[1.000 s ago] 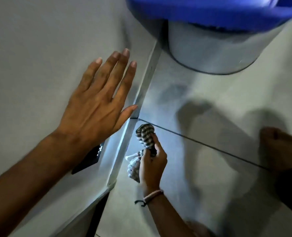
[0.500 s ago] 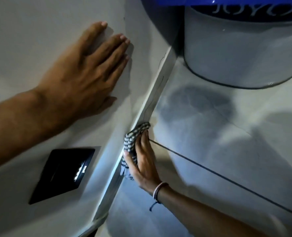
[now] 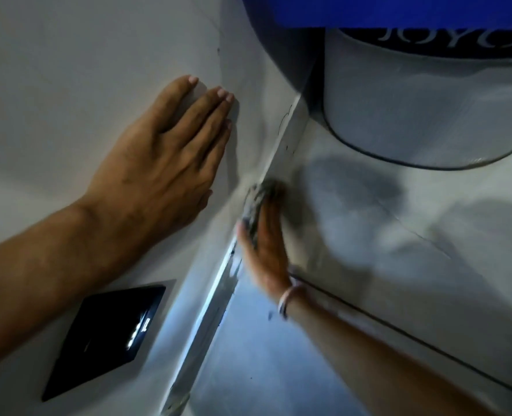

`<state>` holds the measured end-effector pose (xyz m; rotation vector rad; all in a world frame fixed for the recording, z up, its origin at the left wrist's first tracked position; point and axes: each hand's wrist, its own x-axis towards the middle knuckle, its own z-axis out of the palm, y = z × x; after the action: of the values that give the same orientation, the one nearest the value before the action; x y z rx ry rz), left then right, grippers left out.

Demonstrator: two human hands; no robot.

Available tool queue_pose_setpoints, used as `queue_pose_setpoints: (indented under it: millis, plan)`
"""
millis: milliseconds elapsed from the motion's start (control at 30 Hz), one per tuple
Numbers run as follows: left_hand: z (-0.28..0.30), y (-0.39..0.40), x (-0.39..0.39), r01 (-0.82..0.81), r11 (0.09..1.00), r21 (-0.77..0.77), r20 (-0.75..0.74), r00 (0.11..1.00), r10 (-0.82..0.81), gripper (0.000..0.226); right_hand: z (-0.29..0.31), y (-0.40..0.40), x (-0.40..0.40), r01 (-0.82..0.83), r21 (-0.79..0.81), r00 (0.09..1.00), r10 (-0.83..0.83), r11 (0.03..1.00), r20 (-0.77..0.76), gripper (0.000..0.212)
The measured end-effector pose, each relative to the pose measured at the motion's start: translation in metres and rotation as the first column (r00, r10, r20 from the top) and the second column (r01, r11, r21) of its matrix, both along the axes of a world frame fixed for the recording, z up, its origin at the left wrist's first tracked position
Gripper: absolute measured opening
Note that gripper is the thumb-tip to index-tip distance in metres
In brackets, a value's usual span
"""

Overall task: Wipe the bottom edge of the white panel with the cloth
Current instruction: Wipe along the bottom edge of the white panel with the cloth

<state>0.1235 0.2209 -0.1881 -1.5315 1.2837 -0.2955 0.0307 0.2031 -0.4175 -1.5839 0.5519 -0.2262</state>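
Note:
The white panel [image 3: 68, 70] fills the left half of the view. Its bottom edge [image 3: 284, 136] runs as a pale strip from upper middle down to the lower middle, meeting the floor tiles. My left hand [image 3: 164, 163] lies flat on the panel face, fingers together and stretched out, holding nothing. My right hand [image 3: 263, 238] presses a striped grey-and-white cloth [image 3: 256, 199] against the bottom edge with flat fingers; hand and cloth are motion-blurred. A thin band circles my right wrist.
A black square plate [image 3: 104, 337] with a small lit spot is set into the panel at lower left. A white bucket with a blue lid [image 3: 429, 100] stands on the tiled floor [image 3: 399, 265] close to the edge's far end. A dark grout line crosses the tiles.
My right hand went from holding the bunched cloth off the edge to pressing it on the edge and sliding it farther along toward the bucket. My left hand stays flat on the panel.

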Motion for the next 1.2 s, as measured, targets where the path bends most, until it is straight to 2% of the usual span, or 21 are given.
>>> queue_pose_setpoints:
  millis: [67,133,200,333,433,500,567,667,733,800,867,933,1033,1133,1200]
  plan:
    - [-0.003,0.003,0.001,0.021,0.998,-0.053,-0.038,0.999,-0.023,0.083,-0.001,0.051,-0.057,-0.174,0.065,0.985,0.174,0.982,0.015,0.091]
    - [-0.004,0.004,0.001,0.035,0.991,-0.128,-0.096,0.994,-0.048,0.072,-0.005,0.056,-0.071,-0.27,0.08,0.962,0.272,0.96,-0.017,0.093]
    - [-0.003,0.002,0.002,0.021,0.984,-0.178,-0.134,0.99,-0.045,0.071,-0.009,0.019,-0.039,-0.211,0.064,0.977,0.213,0.975,-0.026,0.093]
    - [-0.008,0.001,-0.001,0.008,0.976,-0.219,-0.142,0.989,-0.04,0.071,-0.004,-0.103,0.066,0.006,0.047,0.999,-0.005,0.999,-0.037,0.072]
    - [-0.007,-0.002,-0.003,-0.005,0.973,-0.232,-0.174,0.984,-0.036,0.065,0.0,-0.15,0.101,0.066,0.015,0.995,-0.065,0.998,-0.082,0.079]
    - [-0.006,-0.002,-0.003,-0.004,0.974,-0.227,-0.171,0.985,-0.036,0.068,0.001,-0.129,0.09,0.102,0.052,0.994,-0.1,0.993,-0.043,0.076]
    - [-0.009,0.0,-0.002,0.029,0.975,-0.22,-0.147,0.987,-0.062,0.069,-0.003,-0.074,0.051,0.074,0.096,0.997,-0.075,0.993,0.009,0.08]
    - [-0.017,0.004,0.0,0.039,0.98,-0.195,-0.131,0.989,-0.065,0.069,-0.006,0.022,-0.036,-0.099,0.26,0.994,0.107,0.96,-0.02,0.091]
    - [-0.02,0.008,0.001,0.043,0.989,-0.144,-0.118,0.991,-0.06,0.072,-0.006,0.045,-0.066,-0.2,0.259,0.975,0.219,0.945,-0.046,0.088]
    - [-0.02,0.01,0.001,0.02,0.993,-0.119,-0.132,0.991,-0.036,0.08,-0.008,0.02,-0.048,-0.179,0.239,0.979,0.198,0.954,-0.058,0.07]
    - [-0.018,0.007,0.0,0.009,0.992,-0.126,-0.137,0.99,-0.027,0.079,-0.007,-0.028,-0.006,-0.058,0.204,0.992,0.079,0.977,-0.101,0.047]
    - [-0.017,0.005,0.0,0.014,0.989,-0.146,-0.126,0.991,-0.033,0.079,-0.008,-0.085,0.041,-0.004,0.127,0.998,0.013,0.992,-0.065,0.048]
    - [-0.013,0.003,-0.002,0.04,0.991,-0.129,-0.108,0.993,-0.054,0.079,-0.003,-0.139,0.082,0.042,0.188,0.996,-0.026,0.981,-0.087,0.058]
    - [-0.005,0.008,-0.008,0.016,0.998,-0.054,-0.092,0.996,-0.021,0.079,0.004,-0.14,0.089,0.064,0.181,0.991,-0.041,0.981,-0.127,0.063]
    - [-0.002,0.02,-0.017,-0.006,0.998,-0.056,-0.034,0.999,0.004,0.078,0.006,-0.112,0.076,0.073,0.194,0.995,-0.057,0.978,-0.084,0.064]
